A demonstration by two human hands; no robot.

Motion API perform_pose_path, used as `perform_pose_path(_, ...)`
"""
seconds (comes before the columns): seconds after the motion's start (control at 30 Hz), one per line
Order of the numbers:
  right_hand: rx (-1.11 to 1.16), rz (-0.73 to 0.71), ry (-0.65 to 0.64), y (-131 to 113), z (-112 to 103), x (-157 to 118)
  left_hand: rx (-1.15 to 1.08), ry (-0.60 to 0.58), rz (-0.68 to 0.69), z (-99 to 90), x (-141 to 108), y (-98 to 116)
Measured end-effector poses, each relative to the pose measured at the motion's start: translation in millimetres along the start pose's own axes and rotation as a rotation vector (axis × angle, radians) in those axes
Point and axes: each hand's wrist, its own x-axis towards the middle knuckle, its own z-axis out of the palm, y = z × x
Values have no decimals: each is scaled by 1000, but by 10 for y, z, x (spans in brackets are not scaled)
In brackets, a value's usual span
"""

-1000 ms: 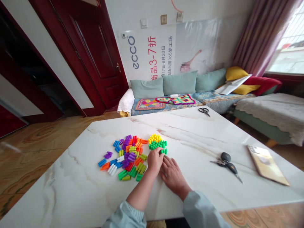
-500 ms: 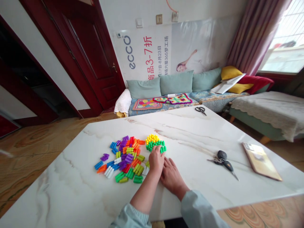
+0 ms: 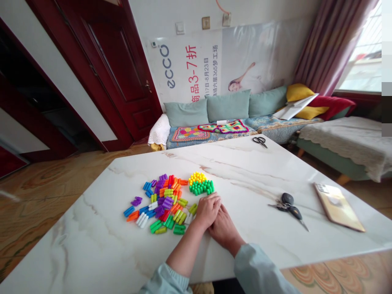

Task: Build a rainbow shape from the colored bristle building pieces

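My left hand (image 3: 208,210) lies on the table beside the coloured pieces, its fingers reaching over the fingertips of my right hand (image 3: 224,229). The right hand rests palm down, its fingertips partly covered by the left. I see nothing held in either hand. Just beyond them, a tight group of green plastic pieces (image 3: 202,187) stands with rounded tops up, touching a group of yellow pieces (image 3: 197,178). To the left spreads a loose heap of small ribbed plastic pieces, among them purple ones (image 3: 167,203), white ones (image 3: 142,219) and lime ones (image 3: 179,217).
The marble-patterned table (image 3: 101,228) also bears black-handled scissors (image 3: 260,141) at the far edge, keys (image 3: 288,206) on the right and a gold phone (image 3: 338,207) near the right edge. Behind it stands a sofa (image 3: 186,112) with cushions.
My left hand has drawn back from the green pieces towards me and now lies over the right fingertips. The green group shows fully. The right hand has hardly moved.
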Motion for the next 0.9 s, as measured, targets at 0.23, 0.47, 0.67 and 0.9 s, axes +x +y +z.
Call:
perform_pose_path(0.23,-4,11,-9,0,19,1,17,-51,-41,8,26,-42)
perform_pose_path(0.47,-17,24,-45,-32,-40,16,-96,31,-71,21,-72,-86)
perform_pose_path(0.67,-41,27,-84,-22,-86,24,-72,294,-54,-223,-636,-98)
perform_pose_path(0.9,-59,12,-91,19,-59,13,253,558,-265,-727,-1472,-499)
